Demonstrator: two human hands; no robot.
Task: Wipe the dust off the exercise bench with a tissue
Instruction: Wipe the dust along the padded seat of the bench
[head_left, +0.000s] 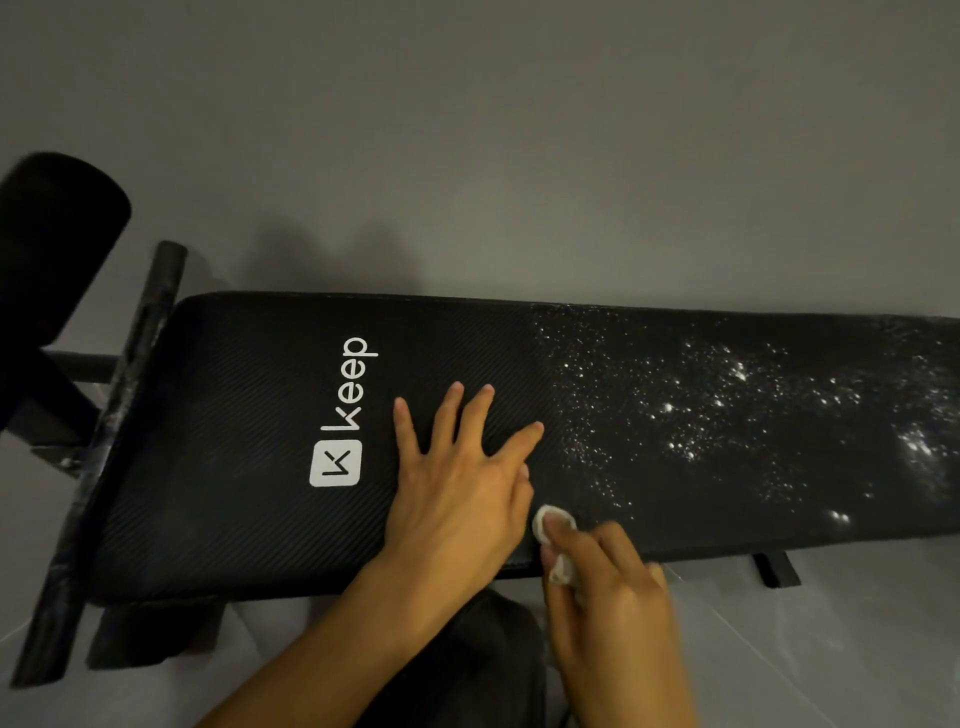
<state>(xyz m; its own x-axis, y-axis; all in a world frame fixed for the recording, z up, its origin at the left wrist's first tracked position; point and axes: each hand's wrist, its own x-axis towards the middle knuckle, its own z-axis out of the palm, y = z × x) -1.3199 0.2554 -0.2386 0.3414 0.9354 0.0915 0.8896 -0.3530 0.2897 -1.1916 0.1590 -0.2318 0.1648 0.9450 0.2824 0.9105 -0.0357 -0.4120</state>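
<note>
A long black padded exercise bench (249, 395) with a white "keep" logo runs across the view. White dust specks (701, 410) cover its right half; the left half looks dark and clean. My left hand (457, 483) rests flat on the pad just right of the logo, fingers spread. My right hand (608, 587) grips a small crumpled white tissue (553, 525) at the bench's near edge, at the left border of the dusty area. Most of the tissue is hidden under the fingers.
A black foam roller (57, 228) and metal frame bars (156, 306) stand at the bench's left end. A grey wall rises behind the bench. A black bench foot (774, 569) shows below the near edge on pale floor tiles (831, 649).
</note>
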